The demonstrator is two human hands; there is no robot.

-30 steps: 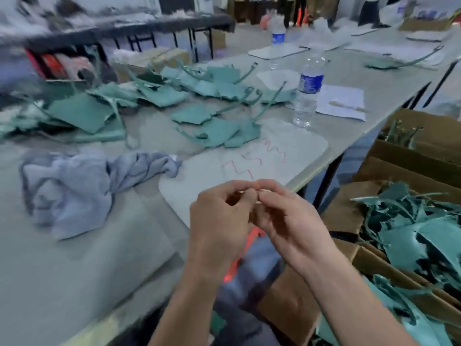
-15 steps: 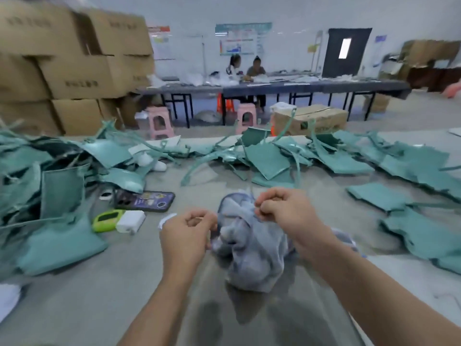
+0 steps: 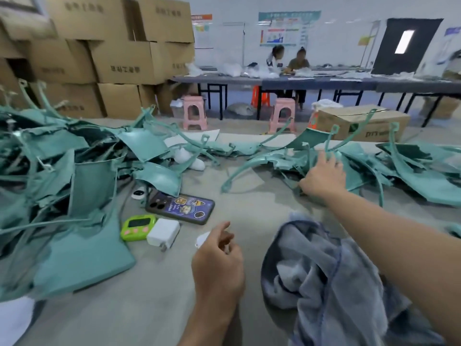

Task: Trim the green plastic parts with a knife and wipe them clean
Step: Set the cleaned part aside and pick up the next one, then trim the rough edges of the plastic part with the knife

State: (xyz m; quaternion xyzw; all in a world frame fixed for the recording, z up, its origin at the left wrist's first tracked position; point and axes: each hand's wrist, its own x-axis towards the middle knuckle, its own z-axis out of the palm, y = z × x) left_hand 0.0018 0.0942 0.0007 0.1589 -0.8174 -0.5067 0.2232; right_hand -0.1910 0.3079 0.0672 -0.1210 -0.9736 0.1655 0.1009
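In the head view, the right hand (image 3: 324, 177) is stretched out across the table (image 3: 149, 308) to the green plastic parts (image 3: 421, 181) spread on the far right. Its fingers (image 3: 325, 158) lie splayed on one part and are not closed round it. The left hand (image 3: 219, 260) hangs near the body with its fingers loosely curled. A small white thing (image 3: 202, 239) shows just past its thumb, and I cannot tell whether the hand holds it or whether it is the knife. A grey cloth (image 3: 324, 270) lies crumpled just beside that hand. This looks like fetching the next part. The right hand should next close on one piece and draw it free of its tangled neighbours, toward the cloth.
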